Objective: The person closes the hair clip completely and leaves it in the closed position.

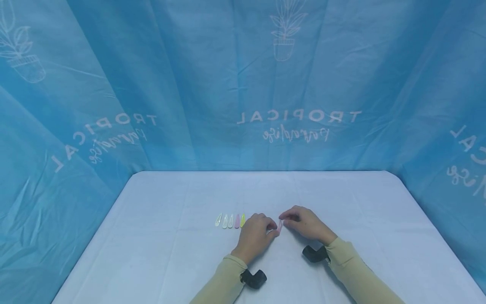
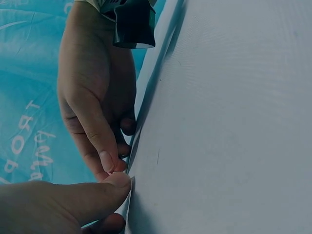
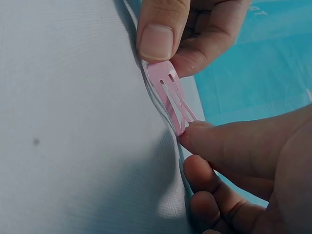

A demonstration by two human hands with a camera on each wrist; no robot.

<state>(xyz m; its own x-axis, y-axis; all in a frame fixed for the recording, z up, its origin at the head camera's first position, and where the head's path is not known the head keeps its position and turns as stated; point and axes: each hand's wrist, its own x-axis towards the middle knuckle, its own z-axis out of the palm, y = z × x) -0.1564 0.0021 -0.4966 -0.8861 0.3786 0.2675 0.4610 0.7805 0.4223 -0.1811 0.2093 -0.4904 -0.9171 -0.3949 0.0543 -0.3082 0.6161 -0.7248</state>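
A pink snap hair clip [image 3: 173, 95] is held between my two hands above the white cloth. My left hand [image 1: 256, 234] pinches its broad end, the thumb [image 3: 157, 41] lying over the edge in the right wrist view. At the narrow end, my right hand [image 1: 307, 223] pinches with thumb and fingertips; its thumb [image 3: 234, 146] covers the tip. The clip's two thin prongs look crossed and lifted from the frame. In the left wrist view both hands meet, and the clip is mostly hidden.
Left of my hands, several hair clips lie in a row: pale ones [image 1: 225, 221], a pink one [image 1: 237, 221] and a yellow one [image 1: 243, 219] partly behind the left hand. The white-covered table [image 1: 152, 253] is bordered by a blue printed curtain [image 1: 212, 84].
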